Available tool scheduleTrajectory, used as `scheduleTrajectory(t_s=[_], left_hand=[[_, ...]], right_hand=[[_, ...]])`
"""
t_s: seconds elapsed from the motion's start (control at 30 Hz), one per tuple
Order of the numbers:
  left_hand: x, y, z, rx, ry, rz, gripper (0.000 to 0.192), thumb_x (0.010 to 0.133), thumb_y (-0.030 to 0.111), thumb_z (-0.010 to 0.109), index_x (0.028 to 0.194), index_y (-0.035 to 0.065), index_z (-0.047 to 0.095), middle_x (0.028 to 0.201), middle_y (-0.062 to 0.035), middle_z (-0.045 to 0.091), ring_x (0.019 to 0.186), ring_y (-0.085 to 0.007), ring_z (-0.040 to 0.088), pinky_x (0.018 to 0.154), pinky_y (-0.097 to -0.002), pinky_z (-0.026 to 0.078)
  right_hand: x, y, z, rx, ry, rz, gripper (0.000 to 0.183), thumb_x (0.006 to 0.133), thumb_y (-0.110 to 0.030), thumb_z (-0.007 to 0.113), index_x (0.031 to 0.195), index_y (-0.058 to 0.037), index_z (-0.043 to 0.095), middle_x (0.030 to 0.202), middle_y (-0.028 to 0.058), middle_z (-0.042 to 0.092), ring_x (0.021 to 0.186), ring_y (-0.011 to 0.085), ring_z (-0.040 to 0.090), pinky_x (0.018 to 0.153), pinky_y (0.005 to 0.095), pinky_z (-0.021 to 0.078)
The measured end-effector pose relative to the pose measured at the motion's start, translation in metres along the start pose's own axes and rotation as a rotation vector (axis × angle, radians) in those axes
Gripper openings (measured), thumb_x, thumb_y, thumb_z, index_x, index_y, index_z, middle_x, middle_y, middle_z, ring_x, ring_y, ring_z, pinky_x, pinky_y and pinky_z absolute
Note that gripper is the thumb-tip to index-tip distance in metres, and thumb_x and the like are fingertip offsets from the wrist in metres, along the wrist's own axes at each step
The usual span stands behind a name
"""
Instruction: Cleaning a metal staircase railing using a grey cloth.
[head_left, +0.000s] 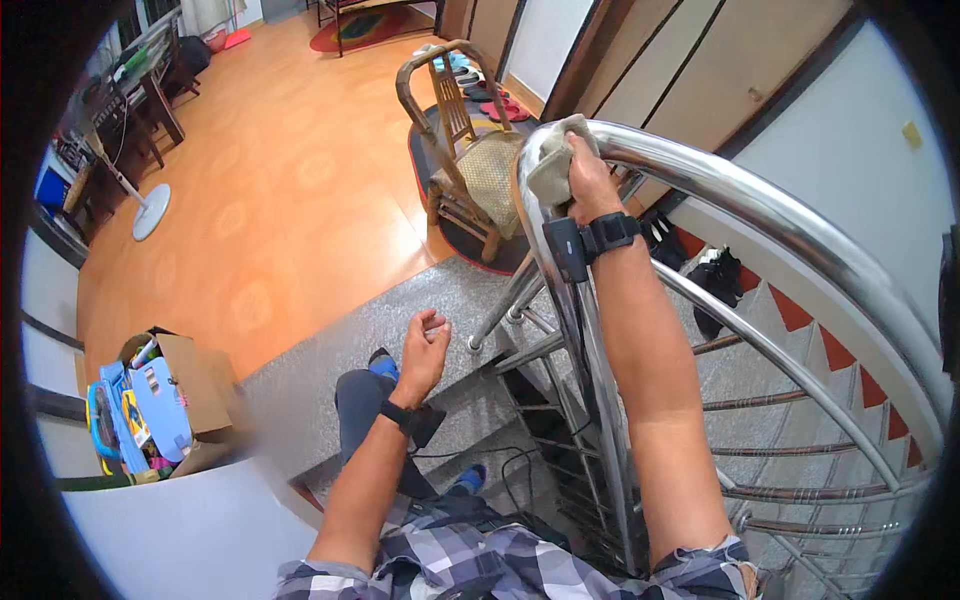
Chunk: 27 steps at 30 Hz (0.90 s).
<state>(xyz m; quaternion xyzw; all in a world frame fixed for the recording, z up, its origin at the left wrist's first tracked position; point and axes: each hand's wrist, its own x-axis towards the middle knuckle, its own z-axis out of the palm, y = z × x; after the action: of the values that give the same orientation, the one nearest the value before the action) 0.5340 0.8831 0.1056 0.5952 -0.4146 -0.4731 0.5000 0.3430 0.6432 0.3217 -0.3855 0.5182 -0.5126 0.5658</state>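
My right hand (589, 176) grips a folded light grey-beige cloth (555, 161) and presses it on the curved top of a polished metal stair handrail (697, 172). Part of the fingers is hidden behind the cloth. My left hand (425, 356) holds nothing, its fingers loosely curled and apart, in the air over the grey stone landing (330, 330). Both wrists wear black straps with small devices. Metal balusters and lower rails run beneath the handrail.
A bamboo chair (487, 169) stands on a mat just past the railing. Stone stairs (810, 390) descend at right, with black shoes (712, 289) beside them. A cardboard box (199, 382) of colourful items sits at left, a pedestal fan (150, 212) farther off. A black cable (480, 451) lies near my feet.
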Motion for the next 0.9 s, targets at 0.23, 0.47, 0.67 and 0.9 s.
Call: scheduleTrajectory(t_s=[0.23,0.47,0.67,0.9], left_hand=[[-0.017,0.050,0.019,-0.112,0.021,0.164,0.038,0.100,0.015,0.059,0.133,-0.0006,0.049,0.124,-0.0136,0.062,0.101,-0.0177,0.064,0.086,-0.0316,0.053],[-0.067,0.115,0.075,-0.131,-0.148,0.314,0.032,0.101,0.013,0.057,0.130,0.0015,0.052,0.121,-0.0106,0.063,0.105,-0.0159,0.060,0.093,-0.0301,0.048],[-0.084,0.102,0.122,-0.003,-0.104,0.475,0.048,0.102,0.031,0.055,0.134,-0.0039,0.049,0.124,-0.0211,0.052,0.115,-0.0314,0.053,0.100,-0.0419,0.043],[-0.094,0.091,0.182,0.237,0.148,0.477,0.073,0.099,0.043,0.056,0.147,-0.0081,0.035,0.137,-0.0268,0.037,0.128,-0.0409,0.035,0.112,-0.0490,0.025]], right_hand=[[-0.087,0.019,-0.019,-0.730,-0.076,-0.505,0.051,0.094,-0.040,0.058,0.123,0.0022,0.057,0.111,0.0206,0.064,0.101,0.0319,0.064,0.088,0.0401,0.0498],[-0.176,0.075,-0.075,-1.094,0.118,-0.755,0.052,0.086,-0.030,0.069,0.116,0.0051,0.046,0.115,0.0267,0.049,0.103,0.0491,0.056,0.087,0.0550,0.0467],[-0.228,0.099,-0.111,-0.983,-0.063,-0.900,0.075,0.083,-0.015,0.070,0.146,0.0048,0.033,0.141,0.0273,0.043,0.133,0.0452,0.043,0.113,0.0467,0.0364],[-0.252,0.106,-0.147,-0.590,-0.017,-0.622,0.078,0.088,-0.021,0.074,0.148,0.0046,0.033,0.143,0.0278,0.044,0.134,0.0430,0.045,0.112,0.0445,0.0377]])
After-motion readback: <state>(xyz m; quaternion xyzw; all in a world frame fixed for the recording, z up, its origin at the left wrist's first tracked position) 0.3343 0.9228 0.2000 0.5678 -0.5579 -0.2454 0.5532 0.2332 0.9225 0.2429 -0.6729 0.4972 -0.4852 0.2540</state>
